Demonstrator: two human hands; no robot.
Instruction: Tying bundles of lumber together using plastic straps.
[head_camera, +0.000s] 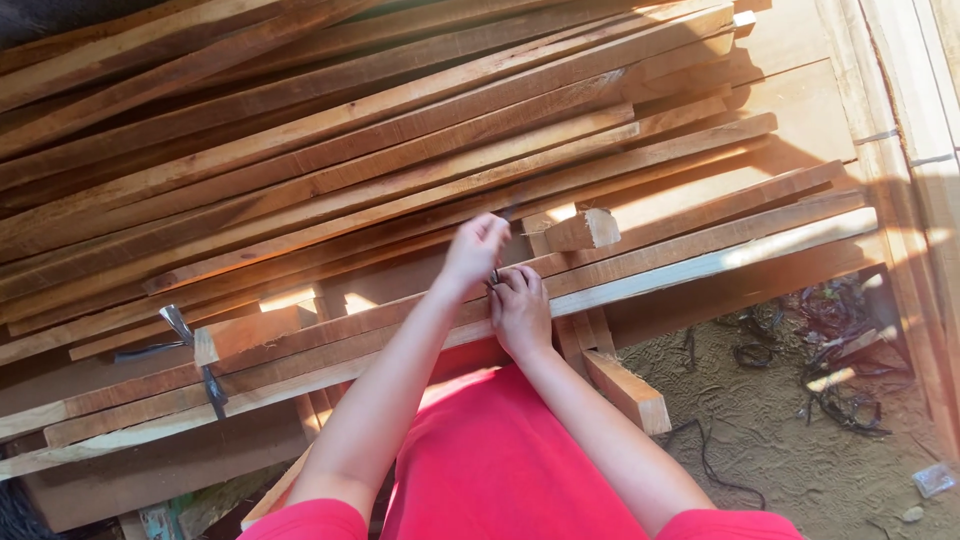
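Over a stack of wooden planks, the left hand pinches a thin dark tool. Just beside it, the right hand rests curled on a plank; whether it grips anything I cannot tell.

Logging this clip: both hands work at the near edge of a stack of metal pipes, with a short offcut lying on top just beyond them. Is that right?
Not quite. The head view shows a stack of wooden planks, not metal pipes. The rest holds: the left hand and right hand work at its near edge, and a short offcut lies on top just beyond them.
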